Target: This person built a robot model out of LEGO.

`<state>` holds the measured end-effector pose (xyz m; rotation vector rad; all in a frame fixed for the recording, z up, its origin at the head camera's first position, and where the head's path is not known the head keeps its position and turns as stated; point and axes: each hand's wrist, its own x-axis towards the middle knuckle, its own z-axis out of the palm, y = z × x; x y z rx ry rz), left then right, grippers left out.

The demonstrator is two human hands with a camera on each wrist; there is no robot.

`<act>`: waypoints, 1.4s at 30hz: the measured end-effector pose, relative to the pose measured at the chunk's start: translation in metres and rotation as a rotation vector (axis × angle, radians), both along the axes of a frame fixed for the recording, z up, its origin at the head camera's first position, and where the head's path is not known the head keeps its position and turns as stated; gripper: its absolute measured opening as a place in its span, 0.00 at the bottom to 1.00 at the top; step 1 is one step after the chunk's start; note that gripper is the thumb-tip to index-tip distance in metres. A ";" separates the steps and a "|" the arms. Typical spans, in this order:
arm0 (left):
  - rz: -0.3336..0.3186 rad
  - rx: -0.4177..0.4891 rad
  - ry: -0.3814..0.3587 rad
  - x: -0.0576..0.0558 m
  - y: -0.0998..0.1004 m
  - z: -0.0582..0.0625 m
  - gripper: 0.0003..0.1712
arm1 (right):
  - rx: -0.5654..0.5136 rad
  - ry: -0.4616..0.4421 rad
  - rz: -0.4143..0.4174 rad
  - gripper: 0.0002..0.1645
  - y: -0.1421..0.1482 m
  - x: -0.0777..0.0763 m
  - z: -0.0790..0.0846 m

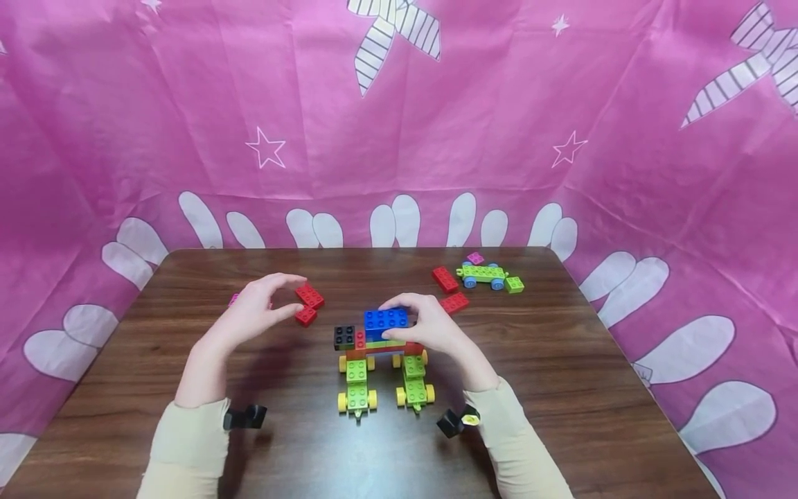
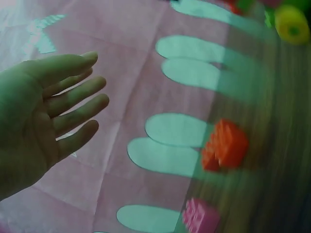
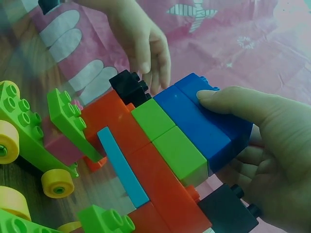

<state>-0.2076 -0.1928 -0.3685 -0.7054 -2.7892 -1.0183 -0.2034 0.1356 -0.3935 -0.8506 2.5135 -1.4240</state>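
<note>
- Right hand (image 1: 430, 324): thumb against the near face of the blue bricks (image 1: 385, 320), fingers curved behind them; the bricks are gripped between.
- Left hand (image 1: 249, 308): raised above the table (image 1: 299, 450), thumb and fingers apart with a wide gap, holding nothing; nearest are two loose red bricks (image 1: 309, 296) and a pink brick (image 2: 201, 216).
- Brick assembly: centred on the table, between the forearms. The blue bricks form its top, above lime-green bricks (image 3: 167, 141) and a red layer (image 3: 167, 182); a light-blue piece (image 3: 122, 167) lies along the underside.
- Ends of the assembly: one black brick (image 1: 344, 337) at the left, another black brick (image 3: 228, 211) at the right.
- Supports: two lime-green wheeled bases (image 1: 357, 391) with yellow wheels, side by side, well apart.
- Far right of the table: two further red bricks (image 1: 445, 278), a lime-green car base (image 1: 483, 272) with blue wheels, a small lime-green brick (image 1: 514, 284) and a magenta brick (image 1: 475, 258).
- Background: pink patterned cloth (image 1: 405, 159).
</note>
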 end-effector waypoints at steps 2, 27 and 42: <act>-0.018 -0.035 -0.006 -0.007 -0.005 -0.001 0.28 | 0.006 -0.001 -0.004 0.24 0.000 0.000 0.000; -0.233 -0.334 0.022 -0.092 -0.012 -0.042 0.28 | -0.002 -0.020 -0.009 0.25 0.001 0.003 0.000; -0.281 -0.359 -0.013 -0.109 -0.012 -0.060 0.26 | 0.003 -0.001 0.012 0.25 0.000 -0.001 -0.003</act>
